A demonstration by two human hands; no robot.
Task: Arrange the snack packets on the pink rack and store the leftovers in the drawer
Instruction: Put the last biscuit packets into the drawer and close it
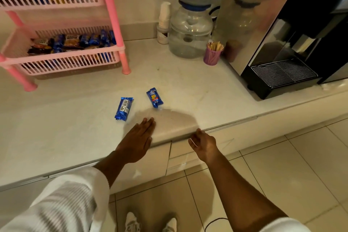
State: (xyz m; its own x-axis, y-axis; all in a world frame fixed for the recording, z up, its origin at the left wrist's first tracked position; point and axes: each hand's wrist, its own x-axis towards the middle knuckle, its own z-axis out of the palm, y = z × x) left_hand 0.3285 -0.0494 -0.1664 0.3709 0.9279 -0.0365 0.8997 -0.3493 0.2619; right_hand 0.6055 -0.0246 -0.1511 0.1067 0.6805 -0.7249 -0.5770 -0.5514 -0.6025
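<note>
Two blue snack packets lie on the pale counter: one point(124, 108) shows its barcode side, the other point(154, 97) sits a little to its right. The pink rack point(113, 15) stands at the back left, with several packets on both visible shelves. My left hand point(138, 140) hovers flat over the counter's front edge, fingers together, just below the packets and holding nothing. My right hand point(204, 144) is at the counter edge above the drawer front point(180, 158), fingers curled under the lip. The drawer looks closed.
A water dispenser jar point(190, 32) with a floral cover, a stack of paper cups point(163, 20) and a purple cup of wooden sticks point(212, 54) stand at the back. A black coffee machine point(282, 73) fills the right. Tiled floor and my shoes lie below.
</note>
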